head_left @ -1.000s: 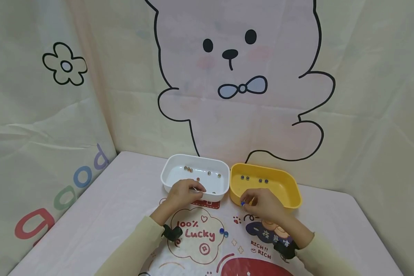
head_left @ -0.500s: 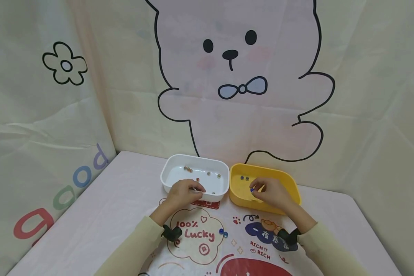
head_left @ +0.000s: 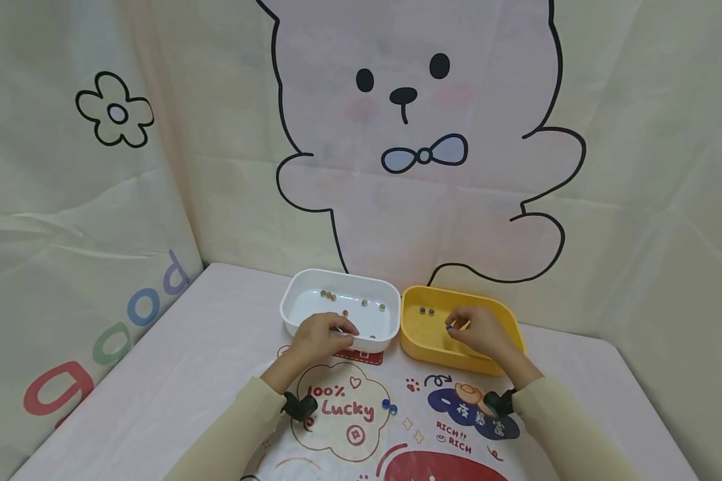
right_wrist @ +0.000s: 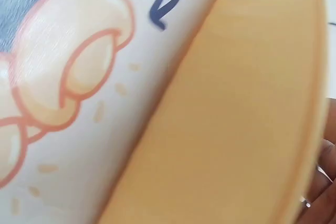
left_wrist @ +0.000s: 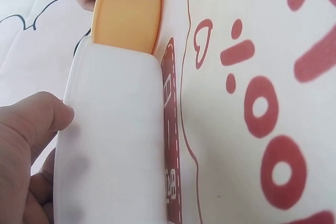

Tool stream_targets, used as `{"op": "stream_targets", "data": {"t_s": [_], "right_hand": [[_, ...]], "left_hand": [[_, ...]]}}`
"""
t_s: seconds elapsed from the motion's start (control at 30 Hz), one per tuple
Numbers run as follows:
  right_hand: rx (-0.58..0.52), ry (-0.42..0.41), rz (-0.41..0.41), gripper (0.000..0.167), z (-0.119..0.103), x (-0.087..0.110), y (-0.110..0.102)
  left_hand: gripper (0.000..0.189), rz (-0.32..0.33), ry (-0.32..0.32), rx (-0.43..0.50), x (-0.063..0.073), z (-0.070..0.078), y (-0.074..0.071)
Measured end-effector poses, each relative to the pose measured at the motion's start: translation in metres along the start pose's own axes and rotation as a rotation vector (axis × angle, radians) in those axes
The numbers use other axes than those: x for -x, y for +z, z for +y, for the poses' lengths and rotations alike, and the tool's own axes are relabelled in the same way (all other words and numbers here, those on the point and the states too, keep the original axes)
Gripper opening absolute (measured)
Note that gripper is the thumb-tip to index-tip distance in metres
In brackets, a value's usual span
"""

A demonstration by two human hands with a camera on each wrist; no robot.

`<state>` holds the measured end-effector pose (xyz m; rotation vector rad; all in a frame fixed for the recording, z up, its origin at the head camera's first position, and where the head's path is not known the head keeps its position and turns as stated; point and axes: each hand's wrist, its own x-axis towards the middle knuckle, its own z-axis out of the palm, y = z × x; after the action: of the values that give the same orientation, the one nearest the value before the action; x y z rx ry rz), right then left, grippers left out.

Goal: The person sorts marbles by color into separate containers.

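My left hand (head_left: 320,336) holds the near rim of a white plastic box (head_left: 301,284). In the left wrist view the thumb lies at the rim, and the other fingers are partly hidden behind the wall. Above a yellow plastic box (head_left: 418,334), my right hand (head_left: 480,332) pinches a small blue marble (head_left: 448,327) between thumb and fingertips. The box wall covers most of that hand in the right wrist view. Two dark marbles (head_left: 426,312) show inside the yellow box. Several orange and clear-looking marbles (head_left: 328,295) lie scattered in the white box.
Two blue marbles (head_left: 389,407) rest on the printed tablecloth (head_left: 228,321) in front of the boxes. The boxes stand side by side near the back edge, before a hanging cloth (head_left: 397,220) with a bear drawing.
My right hand has carried the blue marble from the yellow box's near-left corner up and right, over its inside, hiding two marbles there. The left hand stays still.
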<state>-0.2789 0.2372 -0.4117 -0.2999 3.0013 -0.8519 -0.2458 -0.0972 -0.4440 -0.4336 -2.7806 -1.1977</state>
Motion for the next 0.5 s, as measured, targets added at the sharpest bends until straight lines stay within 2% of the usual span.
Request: {"op": "stream_targets", "data": {"t_s": [0.2, 0.5], "right_hand": [[-0.014, -0.001, 0.02, 0.011, 0.013, -0.007, 0.004], [-0.055, 0.085, -0.031, 0.014, 0.026, -0.016, 0.01]], "left_hand": [[0.01, -0.001, 0.0, -0.003, 0.0, 0.0, 0.0], [0.01, -0.004, 0.008, 0.006, 0.0, -0.001, 0.001]]}}
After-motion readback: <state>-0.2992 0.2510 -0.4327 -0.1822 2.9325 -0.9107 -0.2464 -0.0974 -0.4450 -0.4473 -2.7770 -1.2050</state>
